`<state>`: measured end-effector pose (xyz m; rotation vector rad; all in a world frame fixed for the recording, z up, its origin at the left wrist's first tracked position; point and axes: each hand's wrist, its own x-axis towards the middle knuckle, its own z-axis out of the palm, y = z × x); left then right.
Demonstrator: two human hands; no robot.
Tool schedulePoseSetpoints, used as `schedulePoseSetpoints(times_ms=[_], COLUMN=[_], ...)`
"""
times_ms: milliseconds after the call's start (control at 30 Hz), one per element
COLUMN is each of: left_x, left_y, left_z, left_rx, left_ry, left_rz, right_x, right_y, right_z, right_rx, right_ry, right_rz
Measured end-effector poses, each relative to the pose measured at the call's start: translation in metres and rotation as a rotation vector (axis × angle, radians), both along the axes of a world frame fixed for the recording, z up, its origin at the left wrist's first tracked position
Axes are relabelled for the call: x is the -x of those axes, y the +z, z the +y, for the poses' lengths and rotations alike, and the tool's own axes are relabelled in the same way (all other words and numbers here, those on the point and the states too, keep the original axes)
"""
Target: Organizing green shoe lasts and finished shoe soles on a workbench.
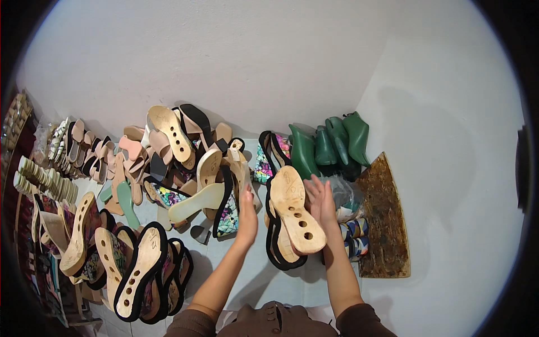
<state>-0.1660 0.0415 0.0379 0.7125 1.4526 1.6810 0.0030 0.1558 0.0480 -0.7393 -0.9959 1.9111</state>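
Note:
My left hand (247,219) is held edge-on with its fingers stretched out, beside a floral wedge sole (228,213) with black edging. Whether its palm touches that wedge I cannot tell. My right hand (321,202) is open, fingers spread, along the right side of a pale wooden wedge sole (297,210) with a row of round holes. This sole lies tilted on another black-edged wedge (276,255). Neither hand wraps round anything. Left of my left hand, a cream insole (196,203) leans across more wedge soles.
Green shoe lasts (306,151) stand at the back right, near a brown worn board (384,219) and a clear plastic bag (345,194). Black-edged wedges (143,272) crowd the front left. Insoles and uppers (132,146) are heaped farther back, against the white wall (224,62).

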Motion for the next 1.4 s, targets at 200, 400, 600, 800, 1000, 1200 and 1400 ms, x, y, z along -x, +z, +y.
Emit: schedulePoseSetpoints(times_ms=[200, 400, 600, 800, 1000, 1200, 1400], left_x=[0.045, 0.06, 0.07, 0.057, 0.064, 0.064, 0.083], left_y=[-0.018, -0.045, -0.075, -0.084, -0.083, -0.044, -0.016], left_z=[0.079, 0.144, 0.181, 0.201, 0.197, 0.198, 0.191], left_rx=[0.088, 0.285, 0.314, 0.639, 0.568, 0.445, 0.537], left_ry=[0.037, -0.07, -0.08, -0.254, 0.02, 0.147, 0.094], left_rz=[0.29, 0.548, 0.787, 0.822, 0.811, 0.783, 0.765], right_x=[0.03, 0.056, 0.096, 0.099, 0.1, 0.107, 0.101], right_y=[-0.025, -0.052, -0.055, -0.069, -0.064, -0.022, -0.01], right_z=[0.094, 0.131, 0.118, 0.122, 0.125, 0.144, 0.14], right_rx=[-0.556, -1.115, -1.023, -0.827, -0.794, -0.815, -0.327], right_ry=[-0.198, 0.264, 0.16, 0.205, 0.164, -0.105, 0.068], right_rz=[-0.62, -1.117, -1.411, -1.441, -1.254, -1.12, -0.768])
